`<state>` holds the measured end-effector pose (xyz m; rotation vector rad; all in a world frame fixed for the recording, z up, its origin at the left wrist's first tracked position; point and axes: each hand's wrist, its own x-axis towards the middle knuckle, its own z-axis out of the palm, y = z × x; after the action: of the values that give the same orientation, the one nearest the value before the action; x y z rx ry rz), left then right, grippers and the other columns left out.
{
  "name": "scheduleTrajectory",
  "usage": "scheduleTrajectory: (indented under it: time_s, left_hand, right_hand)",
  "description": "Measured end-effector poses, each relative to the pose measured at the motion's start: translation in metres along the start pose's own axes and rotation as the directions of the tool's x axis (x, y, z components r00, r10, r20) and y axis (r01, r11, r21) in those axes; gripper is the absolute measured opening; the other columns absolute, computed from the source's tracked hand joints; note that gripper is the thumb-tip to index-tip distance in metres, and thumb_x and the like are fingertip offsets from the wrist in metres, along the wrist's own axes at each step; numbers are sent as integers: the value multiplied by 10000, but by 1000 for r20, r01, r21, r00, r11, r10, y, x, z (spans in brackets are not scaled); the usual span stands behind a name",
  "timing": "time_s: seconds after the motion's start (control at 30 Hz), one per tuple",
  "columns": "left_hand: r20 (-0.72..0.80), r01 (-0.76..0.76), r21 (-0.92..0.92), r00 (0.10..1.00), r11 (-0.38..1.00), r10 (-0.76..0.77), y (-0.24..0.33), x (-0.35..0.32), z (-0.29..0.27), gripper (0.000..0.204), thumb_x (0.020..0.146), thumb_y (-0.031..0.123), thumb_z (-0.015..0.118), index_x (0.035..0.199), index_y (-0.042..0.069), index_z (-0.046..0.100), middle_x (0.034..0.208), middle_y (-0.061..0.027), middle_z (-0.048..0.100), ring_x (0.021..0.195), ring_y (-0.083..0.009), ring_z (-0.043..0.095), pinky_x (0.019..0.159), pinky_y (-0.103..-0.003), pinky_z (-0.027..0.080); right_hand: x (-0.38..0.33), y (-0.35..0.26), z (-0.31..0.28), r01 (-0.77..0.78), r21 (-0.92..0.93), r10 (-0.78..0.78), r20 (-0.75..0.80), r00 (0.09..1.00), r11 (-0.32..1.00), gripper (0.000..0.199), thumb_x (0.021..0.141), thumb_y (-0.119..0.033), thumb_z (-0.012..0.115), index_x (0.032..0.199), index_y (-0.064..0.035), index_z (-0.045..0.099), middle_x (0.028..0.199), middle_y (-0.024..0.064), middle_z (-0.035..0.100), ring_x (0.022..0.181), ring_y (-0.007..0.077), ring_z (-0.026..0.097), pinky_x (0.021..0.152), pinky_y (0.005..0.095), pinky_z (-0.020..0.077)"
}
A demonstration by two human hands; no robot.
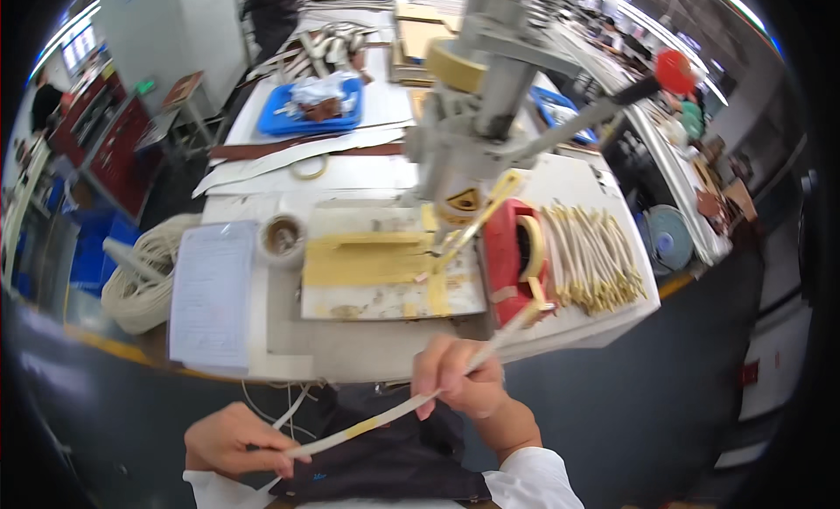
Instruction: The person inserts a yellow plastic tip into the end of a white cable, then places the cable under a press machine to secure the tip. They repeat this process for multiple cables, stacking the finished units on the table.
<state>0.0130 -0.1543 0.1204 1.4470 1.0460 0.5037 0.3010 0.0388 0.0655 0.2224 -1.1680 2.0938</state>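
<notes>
A long off-white cord [401, 411] is stretched in front of me, sagging slightly between my hands. My left hand [238, 441] is closed on it at the lower left, and my right hand [464, 376] pinches it farther along. Between the hands a band of yellow tape wraps the cord. Past my right hand the cord's blurred, yellowish end reaches the front of a red tape dispenser [500, 268], which holds a roll of yellow tape. Right of the dispenser lies a bundle of white cords [599, 251] with yellow ends. Loose cord also hangs below the table near my left hand.
A grey hand press [499, 98] with a red-knobbed lever [675, 71] stands behind a yellow-taped board [350, 299]. A paper sheet [210, 290], a tape roll [283, 238] and a large cord coil [144, 286] are at left. A blue tray [271, 119] sits farther back.
</notes>
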Motion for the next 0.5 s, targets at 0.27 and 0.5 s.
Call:
scheduleTrajectory:
  time_s: [0.27, 0.5]
  left_hand:
    - [-712, -4, 19, 702, 1000, 16, -26, -76, 7, 148, 836, 105, 846, 917, -3, 785, 820, -74, 765, 712, -134, 703, 644, -266, 510]
    - [-943, 4, 292, 168, 956, 287, -40, -174, 45, 299, 628, 18, 904, 901, -26, 791, 633, -33, 669, 522, -56, 575, 472, -220, 359]
  right_hand:
    - [20, -31, -10, 362, 158, -351, -94, 932, 918, 86, 1063, -42, 503, 1144, -46, 533, 972, 35, 457, 742, 110, 508, 644, 253, 464]
    - [41, -38, -24, 288, 188, -274, -101, 957, 939, 233, 1078, -41, 479, 1306, -18, 516, 1100, 50, 473, 784, 103, 517, 668, 246, 468]
